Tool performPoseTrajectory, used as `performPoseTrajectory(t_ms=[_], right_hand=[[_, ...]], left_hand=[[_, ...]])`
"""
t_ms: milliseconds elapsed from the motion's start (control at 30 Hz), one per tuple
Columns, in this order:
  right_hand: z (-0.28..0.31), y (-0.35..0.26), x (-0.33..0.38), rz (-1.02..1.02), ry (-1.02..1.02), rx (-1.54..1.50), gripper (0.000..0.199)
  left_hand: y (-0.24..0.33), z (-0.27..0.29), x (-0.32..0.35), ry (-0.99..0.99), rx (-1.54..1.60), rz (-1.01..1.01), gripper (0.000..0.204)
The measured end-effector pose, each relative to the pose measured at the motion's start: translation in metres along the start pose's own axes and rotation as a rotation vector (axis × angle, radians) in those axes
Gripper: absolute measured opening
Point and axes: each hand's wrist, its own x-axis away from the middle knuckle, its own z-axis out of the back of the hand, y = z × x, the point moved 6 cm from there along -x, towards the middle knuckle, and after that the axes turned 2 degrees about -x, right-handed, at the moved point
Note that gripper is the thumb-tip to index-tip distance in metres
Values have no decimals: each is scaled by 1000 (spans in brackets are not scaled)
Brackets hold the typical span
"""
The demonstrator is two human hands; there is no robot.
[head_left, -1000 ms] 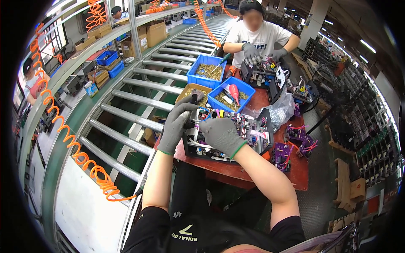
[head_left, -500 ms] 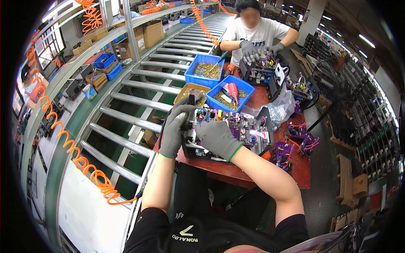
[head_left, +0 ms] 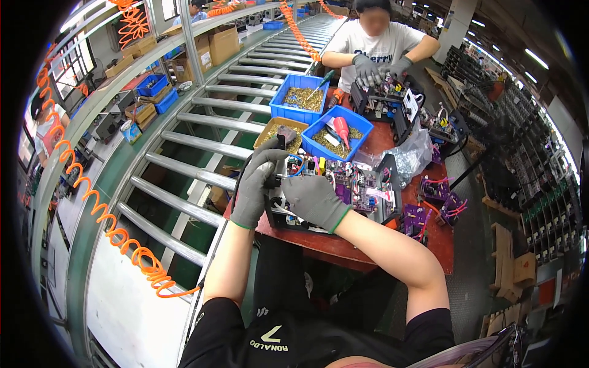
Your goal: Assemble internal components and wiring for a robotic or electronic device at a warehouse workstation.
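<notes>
An electronic unit [head_left: 368, 197] with an open black case, purple circuit boards and coloured wires lies on the red table in front of me. My left hand [head_left: 256, 187], in a grey glove, wraps round the black end panel [head_left: 281, 142] at the unit's left side. My right hand [head_left: 316, 199], gloved the same way, is closed over the left part of the boards, its fingertips against the inner side of that panel. Whatever those fingers pinch is hidden under the glove.
Beyond the unit stand a blue bin [head_left: 307, 144] of brass-coloured screws with a red bottle, another blue bin [head_left: 293, 109] and a cardboard tray [head_left: 270, 130]. Purple boards [head_left: 416, 218] lie right. A roller conveyor [head_left: 190, 175] runs left. A co-worker [head_left: 377, 46] handles another unit opposite.
Both my hands stay at the left panel with nearly the same grip. The view has shifted slightly, and the co-worker's hands remain on the other unit.
</notes>
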Motion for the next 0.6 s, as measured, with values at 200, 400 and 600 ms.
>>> performPoseTrajectory(t_ms=[200, 400, 600], right_hand=[[17, 2, -2, -76, -50, -19, 9], [18, -1, -5, -157, -159, 37, 11], [28, 8, -2, -158, -156, -17, 13]], left_hand=[[9, -4, -3, 18, 48, -8, 40], [6, -3, 1, -36, 141, -73, 34], [7, -1, 4, 7, 112, -54, 36]])
